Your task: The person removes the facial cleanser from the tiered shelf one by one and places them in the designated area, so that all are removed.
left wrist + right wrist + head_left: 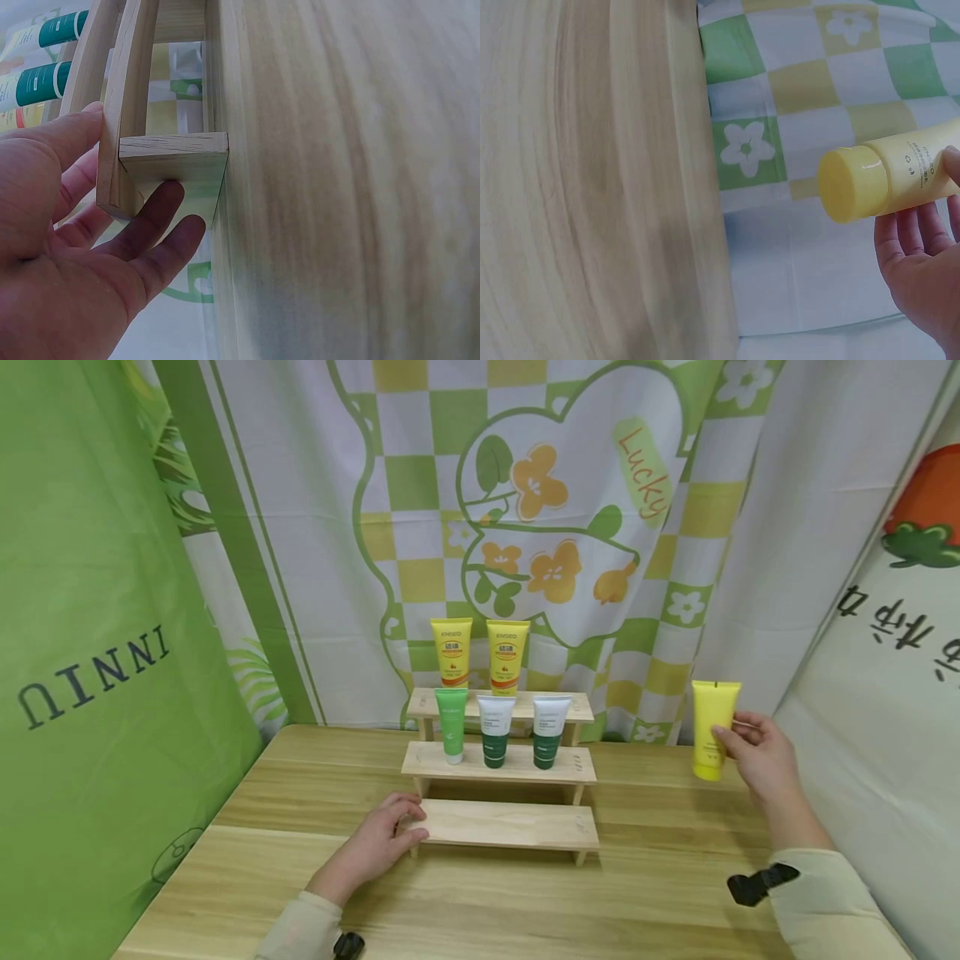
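Note:
My right hand (763, 758) holds a yellow squeeze tube (712, 727) upright, cap down, off to the right of the stand. In the right wrist view, its thumb lies on the front of the tube and the fingers behind it, with the yellow cap (853, 184) above the table's edge. A three-step wooden stand (510, 823) is in the middle of the table. At the left end of its lowest step, my left hand (382, 837) grips the board. The left wrist view shows the thumb on top and fingers (160, 217) around the end and leg.
Two yellow tubes (507, 653) stand on the top step. The middle step bears a green tube (452, 725) and two white-and-green tubes (551, 732). Behind the wooden table (660, 868) hangs a patterned curtain (420, 485), with green cloth (97, 593) at left.

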`<state>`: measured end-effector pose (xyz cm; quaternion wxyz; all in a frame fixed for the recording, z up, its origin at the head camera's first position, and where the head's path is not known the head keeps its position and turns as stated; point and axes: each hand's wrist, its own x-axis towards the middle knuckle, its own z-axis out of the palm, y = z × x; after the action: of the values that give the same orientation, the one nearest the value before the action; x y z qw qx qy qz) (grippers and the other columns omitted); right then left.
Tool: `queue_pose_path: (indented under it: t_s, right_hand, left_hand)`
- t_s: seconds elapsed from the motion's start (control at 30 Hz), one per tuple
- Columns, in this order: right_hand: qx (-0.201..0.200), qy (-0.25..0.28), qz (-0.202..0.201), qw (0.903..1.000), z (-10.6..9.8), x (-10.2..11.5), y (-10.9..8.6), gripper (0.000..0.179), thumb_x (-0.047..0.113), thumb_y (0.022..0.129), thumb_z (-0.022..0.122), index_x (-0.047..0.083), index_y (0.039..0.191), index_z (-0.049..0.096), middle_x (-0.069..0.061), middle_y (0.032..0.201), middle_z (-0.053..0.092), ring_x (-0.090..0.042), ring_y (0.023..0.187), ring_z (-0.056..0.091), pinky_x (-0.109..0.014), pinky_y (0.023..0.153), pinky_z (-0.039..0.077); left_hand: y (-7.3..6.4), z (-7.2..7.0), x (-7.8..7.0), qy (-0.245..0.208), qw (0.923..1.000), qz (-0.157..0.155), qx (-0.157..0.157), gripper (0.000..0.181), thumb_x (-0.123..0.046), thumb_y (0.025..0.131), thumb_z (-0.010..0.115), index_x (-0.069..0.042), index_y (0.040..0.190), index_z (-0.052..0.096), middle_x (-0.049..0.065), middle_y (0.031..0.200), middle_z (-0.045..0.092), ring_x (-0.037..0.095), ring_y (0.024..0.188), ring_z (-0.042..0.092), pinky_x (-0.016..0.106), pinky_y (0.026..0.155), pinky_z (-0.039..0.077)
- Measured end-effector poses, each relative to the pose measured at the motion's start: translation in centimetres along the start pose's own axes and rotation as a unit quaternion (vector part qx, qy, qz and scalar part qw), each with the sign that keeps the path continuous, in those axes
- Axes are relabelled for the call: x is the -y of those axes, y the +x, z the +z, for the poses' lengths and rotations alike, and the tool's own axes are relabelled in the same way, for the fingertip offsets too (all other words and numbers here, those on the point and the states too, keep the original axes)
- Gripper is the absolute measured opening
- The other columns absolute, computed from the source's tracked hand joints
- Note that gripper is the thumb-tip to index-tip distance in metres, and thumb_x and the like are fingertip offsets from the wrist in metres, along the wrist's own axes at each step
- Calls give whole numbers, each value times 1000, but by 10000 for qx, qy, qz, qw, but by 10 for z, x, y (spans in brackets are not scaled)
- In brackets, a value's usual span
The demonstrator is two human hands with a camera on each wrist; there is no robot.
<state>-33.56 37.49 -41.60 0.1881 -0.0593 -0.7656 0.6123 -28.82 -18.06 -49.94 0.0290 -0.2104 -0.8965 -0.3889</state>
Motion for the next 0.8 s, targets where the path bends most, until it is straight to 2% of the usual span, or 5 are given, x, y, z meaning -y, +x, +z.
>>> queue_pose_path:
  t_s: [0.23, 0.63, 0.73, 0.8]
  right_hand:
    - [-139, -165, 196, 9996, -6, -7, -1, 26, 20, 92, 71, 15, 109, 52, 20, 87, 58, 5, 78, 57, -15, 66, 50]
    - [-216, -480, 536, 9972, -26, -28, 1, 28, 31, 90, 72, 24, 110, 54, 25, 85, 56, 6, 78, 56, -16, 64, 49]
    - [-256, -748, 636, 9948, -30, -32, 1, 35, 35, 91, 71, 18, 117, 55, 24, 88, 55, 7, 78, 54, -15, 64, 49]
    - [-273, -996, 648, 9925, -32, -36, 1, 46, 38, 91, 69, 9, 124, 54, 22, 90, 54, 8, 77, 53, -16, 63, 49]
  left_hand:
    - [0, 0, 1, 65, 10000, 17, -9, 21, -35, 94, 67, -17, 104, 63, 6, 132, 54, 30, 122, 52, 49, 99, 43]
    - [-1, 1, 1, 145, 9999, 30, -30, 24, -36, 94, 66, -15, 106, 63, 5, 132, 54, 30, 123, 52, 48, 101, 42]
    - [-1, 1, 1, 130, 9999, 43, -27, 24, -36, 94, 66, -15, 106, 64, 5, 132, 54, 30, 123, 52, 48, 100, 42]
    - [-1, 1, 1, 117, 9999, 48, -11, 24, -36, 94, 66, -15, 107, 64, 5, 132, 54, 30, 123, 52, 48, 100, 42]
